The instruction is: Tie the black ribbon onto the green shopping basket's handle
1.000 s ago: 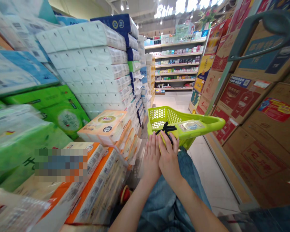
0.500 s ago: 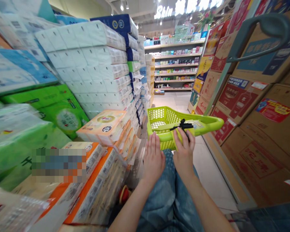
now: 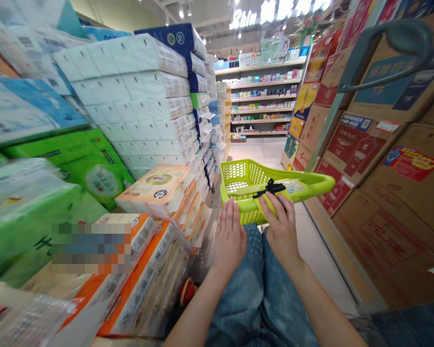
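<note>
A lime-green plastic shopping basket with perforated sides stands before my knees, its long handle pointing right. My left hand lies flat, fingers extended and close together, with the fingertips at the basket's near rim. Over a yellow piece on the basket's near side rests my right hand, fingers slightly spread and stretched out. A black cord tied in a bow lies just beyond those fingertips. Beside it a pale label sits near the base of the handle. My right thumb is mostly hidden.
On the left, tissue packs rise in tall stacks, with orange packs lower and nearer. Cardboard cartons line the right, behind a grey hooked handle. Tiled floor leads to stocked shelves.
My right hand has shifted slightly right, and the black cord has moved a little with its loops changed. My left hand and the basket stay nearly in place.
</note>
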Tool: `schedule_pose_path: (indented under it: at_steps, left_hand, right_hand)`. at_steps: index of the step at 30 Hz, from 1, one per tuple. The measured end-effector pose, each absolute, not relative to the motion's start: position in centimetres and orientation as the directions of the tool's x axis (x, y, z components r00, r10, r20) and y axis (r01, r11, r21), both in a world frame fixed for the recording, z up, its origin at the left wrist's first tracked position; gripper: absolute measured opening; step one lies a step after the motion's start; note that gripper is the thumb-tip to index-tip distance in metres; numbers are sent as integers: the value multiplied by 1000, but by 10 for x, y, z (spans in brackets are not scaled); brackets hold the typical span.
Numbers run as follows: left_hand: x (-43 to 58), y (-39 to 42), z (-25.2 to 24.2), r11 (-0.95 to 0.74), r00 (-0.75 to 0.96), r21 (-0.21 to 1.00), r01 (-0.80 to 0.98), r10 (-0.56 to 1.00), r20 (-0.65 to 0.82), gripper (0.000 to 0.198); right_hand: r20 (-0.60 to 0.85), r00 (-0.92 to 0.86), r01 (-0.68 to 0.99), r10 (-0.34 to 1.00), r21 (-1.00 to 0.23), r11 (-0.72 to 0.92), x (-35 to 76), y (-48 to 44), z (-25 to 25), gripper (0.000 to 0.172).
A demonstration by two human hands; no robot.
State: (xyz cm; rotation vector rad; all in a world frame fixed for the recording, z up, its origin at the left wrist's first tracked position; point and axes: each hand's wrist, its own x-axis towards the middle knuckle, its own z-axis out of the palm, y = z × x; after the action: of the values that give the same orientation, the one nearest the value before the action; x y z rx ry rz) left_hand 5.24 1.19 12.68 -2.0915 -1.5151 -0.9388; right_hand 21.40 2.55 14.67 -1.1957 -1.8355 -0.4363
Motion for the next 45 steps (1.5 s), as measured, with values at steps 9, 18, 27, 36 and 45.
schedule_pose_path:
  at_steps: [9,18,27,36,45]
  left_hand:
    - [54,14,125,-337,176,87,937,673,718,76]
    - [51,15,122,-321,192,44,946,664,722,72]
    - [56,12,127,-338,165,95,936,663,730,78]
    - [50,17,120,-288,181,29,957,673,717,71]
    - [54,13,125,-343,172,95,935,670,722,76]
  right_hand:
    - [811,-20,844,585,-300,445,184,21,150,66]
    - [788,-169,827,592,-214,521,162,12,144,57]
    - [818,-44,865,573,-255,431,222,22,148,71]
    - [793,-117,848,598,-234,476,143,13,142,55]
    - [804,-120,886,583,-179,428,208,20,147,66]
